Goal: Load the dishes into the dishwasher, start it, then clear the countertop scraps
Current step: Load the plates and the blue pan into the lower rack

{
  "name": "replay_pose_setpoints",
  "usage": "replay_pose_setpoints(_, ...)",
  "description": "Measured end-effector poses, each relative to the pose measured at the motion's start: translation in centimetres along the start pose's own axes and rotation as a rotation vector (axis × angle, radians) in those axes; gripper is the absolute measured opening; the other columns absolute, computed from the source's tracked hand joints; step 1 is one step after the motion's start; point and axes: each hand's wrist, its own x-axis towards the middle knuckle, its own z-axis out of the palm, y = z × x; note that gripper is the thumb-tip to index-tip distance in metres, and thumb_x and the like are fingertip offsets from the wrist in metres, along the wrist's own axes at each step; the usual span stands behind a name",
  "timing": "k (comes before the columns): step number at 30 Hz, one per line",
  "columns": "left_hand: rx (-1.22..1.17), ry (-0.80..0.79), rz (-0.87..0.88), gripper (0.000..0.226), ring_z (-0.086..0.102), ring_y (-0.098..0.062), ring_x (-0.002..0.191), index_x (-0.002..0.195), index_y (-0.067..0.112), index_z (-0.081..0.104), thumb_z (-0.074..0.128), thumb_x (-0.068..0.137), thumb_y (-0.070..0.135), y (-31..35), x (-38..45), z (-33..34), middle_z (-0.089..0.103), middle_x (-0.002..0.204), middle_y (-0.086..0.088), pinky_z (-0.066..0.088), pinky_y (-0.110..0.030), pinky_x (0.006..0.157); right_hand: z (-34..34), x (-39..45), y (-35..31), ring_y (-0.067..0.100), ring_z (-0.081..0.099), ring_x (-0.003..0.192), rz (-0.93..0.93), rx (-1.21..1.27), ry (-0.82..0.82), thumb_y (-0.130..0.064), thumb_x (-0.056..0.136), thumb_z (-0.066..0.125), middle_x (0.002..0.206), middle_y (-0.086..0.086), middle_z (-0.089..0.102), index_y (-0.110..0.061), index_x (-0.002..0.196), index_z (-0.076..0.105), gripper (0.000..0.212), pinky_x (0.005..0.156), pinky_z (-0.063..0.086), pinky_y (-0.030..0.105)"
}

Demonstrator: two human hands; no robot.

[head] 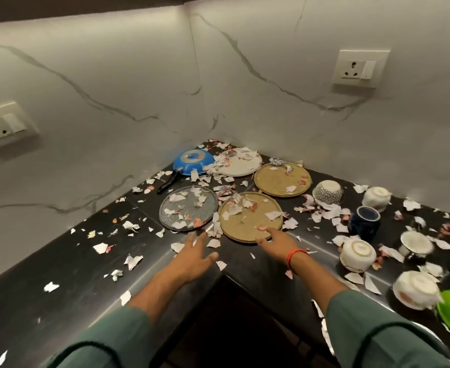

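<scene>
View: single head-worn wide-angle camera.
Position: above the inner corner of the L-shaped surface.
Direction: forward and down, toward the wall corner.
Range: close; both forearms enter from the bottom edge.
Overlap: none, one view only.

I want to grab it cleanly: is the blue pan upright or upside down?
Upside down. The blue pan shows its flat round base facing up, with its black handle lying on the countertop.

Green sleeves; orange thread band on right wrist.
</scene>
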Motion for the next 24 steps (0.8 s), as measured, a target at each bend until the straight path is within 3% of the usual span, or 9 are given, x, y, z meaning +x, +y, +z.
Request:
replay_pose_setpoints(7, 0.174, -0.091, 0.14, 0.083, 0.011, -0.024, 0.158, 0.165, 0.019, 0.006, 0.051, 0.103, 0.049, 0.0, 2.7, -2.2, 0.005, 0.172, -0.009, 0.013, -0.034, 0.125, 1.3, 3.4, -2.0, 0.034, 0.034, 0.146, 0.302, 0.623, 0.165, -0.034, 0.099, 0.059, 0.159, 0.015, 0.036, -0.008, 0.156, 0.028, 0.07, 0.116, 0.029, 0.039)
replay_pose_setpoints(11, 0.314, -0.126, 0.289, 0.083, 0.017, -0.025, 0.157, 0.165, 0.021, 0.009, 0.053, 0.101, 0.049, 2.0, 5.4, -1.6, 0.01, 0.172, -0.009, 0.02, -0.037, 0.126, 0.9, 3.6, -2.7, 0.03, 0.04, 0.142, 0.317, 0.842, 0.229, -0.017, 0.101, 0.057, 0.152, 0.013, 0.044, -0.005, 0.154, 0.032, 0.059, 0.111, 0.033, 0.032)
replay_pose_setpoints(13, 0.365, -0.148, 0.362, 0.081, 0.021, -0.026, 0.155, 0.164, 0.022, 0.012, 0.054, 0.1, 0.049, 3.0, 6.8, -0.4, 0.014, 0.171, -0.009, 0.024, -0.041, 0.125, 0.8, 3.5, -2.4, 0.029, 0.049, 0.136, 0.322, 0.891, 0.23, -0.024, 0.097, 0.063, 0.146, 0.012, 0.052, -0.006, 0.148, 0.043, 0.058, 0.112, 0.037, 0.035)
replay_pose_setpoints(19, 0.481, -0.223, 0.466, 0.082, 0.021, -0.028, 0.154, 0.163, 0.016, 0.015, 0.054, 0.098, 0.049, 4.9, 8.7, 3.1, 0.02, 0.168, -0.01, 0.025, -0.045, 0.124, 2.4, 9.1, 2.5, 0.028, 0.064, 0.114, 0.382, 1.013, 0.249, -0.062, 0.049, 0.079, 0.127, 0.007, 0.067, -0.01, 0.135, 0.059, 0.102, 0.093, 0.051, 0.037)
replay_pose_setpoints(22, 0.42, -0.237, 0.489, 0.081, 0.026, -0.029, 0.152, 0.161, 0.015, 0.023, 0.056, 0.096, 0.048, 5.1, 9.2, 3.4, 0.025, 0.166, -0.012, 0.029, -0.044, 0.123, 0.9, 5.9, -1.4, 0.017, 0.06, 0.082, 0.437, 1.055, 0.269, -0.046, 0.079, 0.074, 0.104, 0.005, 0.067, -0.015, 0.121, 0.065, 0.053, 0.07, 0.046, 0.031)
replay_pose_setpoints(24, 0.415, -0.254, 0.507, 0.074, 0.027, -0.028, 0.152, 0.158, 0.018, 0.031, 0.057, 0.095, 0.046, 5.2, 9.1, 3.4, 0.026, 0.166, -0.011, 0.031, -0.044, 0.122, 0.8, 5.8, -2.2, 0.02, 0.06, 0.088, 0.472, 1.06, 0.307, -0.041, 0.084, 0.071, 0.107, 0.008, 0.067, -0.012, 0.122, 0.065, 0.048, 0.073, 0.044, 0.031)
